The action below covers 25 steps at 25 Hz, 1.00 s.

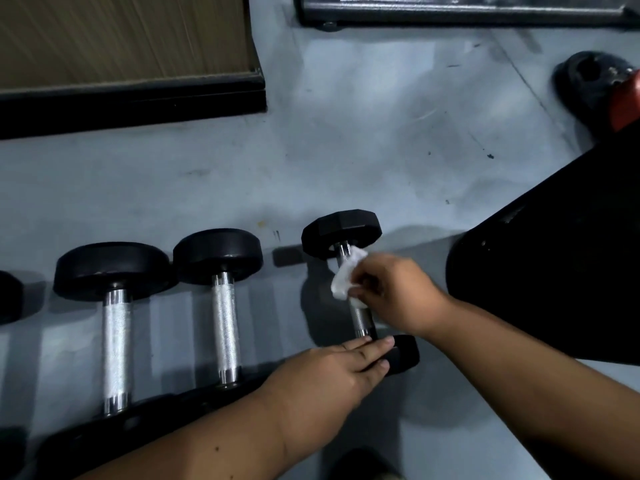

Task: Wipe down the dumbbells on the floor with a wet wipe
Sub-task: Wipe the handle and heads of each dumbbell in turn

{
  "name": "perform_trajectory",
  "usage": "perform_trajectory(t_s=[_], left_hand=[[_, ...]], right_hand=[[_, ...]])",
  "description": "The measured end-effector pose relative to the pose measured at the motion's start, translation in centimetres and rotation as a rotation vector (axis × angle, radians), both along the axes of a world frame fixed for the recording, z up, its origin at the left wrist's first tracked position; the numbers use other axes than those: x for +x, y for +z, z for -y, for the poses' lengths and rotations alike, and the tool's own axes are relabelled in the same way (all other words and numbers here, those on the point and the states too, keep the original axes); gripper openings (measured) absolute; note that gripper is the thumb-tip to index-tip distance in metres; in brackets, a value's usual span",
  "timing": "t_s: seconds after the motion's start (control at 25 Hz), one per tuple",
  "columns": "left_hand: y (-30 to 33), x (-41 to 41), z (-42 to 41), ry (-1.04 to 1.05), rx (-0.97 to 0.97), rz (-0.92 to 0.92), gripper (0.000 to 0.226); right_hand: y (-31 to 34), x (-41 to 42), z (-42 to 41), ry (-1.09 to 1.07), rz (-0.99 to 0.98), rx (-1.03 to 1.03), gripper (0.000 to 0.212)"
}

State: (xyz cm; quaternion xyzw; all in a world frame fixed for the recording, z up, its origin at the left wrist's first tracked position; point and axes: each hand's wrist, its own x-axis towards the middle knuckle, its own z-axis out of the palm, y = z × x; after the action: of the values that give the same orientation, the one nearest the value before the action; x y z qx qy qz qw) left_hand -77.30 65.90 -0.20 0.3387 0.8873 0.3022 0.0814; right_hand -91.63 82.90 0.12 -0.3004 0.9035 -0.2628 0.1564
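Two hands on rightmost dumbbell (pixel 360 317) on grey floor (pixel 346 150). Right hand (pixel 391 292) curled, pinching white wet wipe (pixel 346 275) against chrome handle, just below far head. Left hand (pixel 332 368) flat, fingers straight, pressing on near head. Two larger dumbbells (pixel 116 327) (pixel 225 306) lie parallel to left, apart from it; another's head at left edge. Black bench pad (pixel 554 265) close on right. Weight plate (pixel 588 81) far right. Wooden panel (pixel 121 36) top left.

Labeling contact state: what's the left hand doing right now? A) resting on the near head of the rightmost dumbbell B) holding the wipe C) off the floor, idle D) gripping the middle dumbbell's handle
A: the left hand lies with straight fingers on the near head of the rightmost dumbbell, while the right hand holds the wipe on its handle.
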Motion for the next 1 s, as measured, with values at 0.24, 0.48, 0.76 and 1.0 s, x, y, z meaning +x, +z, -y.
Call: perform_trajectory(t_s=[0.24, 0.48, 0.76, 1.0], left_hand=[[-0.3, 0.1, -1.1, 0.019, -0.067, -0.047, 0.049], [1.0, -0.4, -0.9, -0.021, -0.204, 0.098, 0.055], [3.9, -0.2, -2.1, -0.032, -0.429, 0.088, 0.057], [2.0, -0.6, -1.4, -0.079, -0.255, 0.124, 0.062]], right_hand=[[0.6, 0.6, -0.5, 0.047, 0.128, 0.139, 0.013], [1.0, -0.9, 1.4, 0.001, 0.137, 0.131, 0.026], [0.9, -1.8, 0.1, 0.114, 0.150, 0.267, 0.023], [1.1, -0.8, 0.4, -0.010, 0.216, 0.173, 0.016]])
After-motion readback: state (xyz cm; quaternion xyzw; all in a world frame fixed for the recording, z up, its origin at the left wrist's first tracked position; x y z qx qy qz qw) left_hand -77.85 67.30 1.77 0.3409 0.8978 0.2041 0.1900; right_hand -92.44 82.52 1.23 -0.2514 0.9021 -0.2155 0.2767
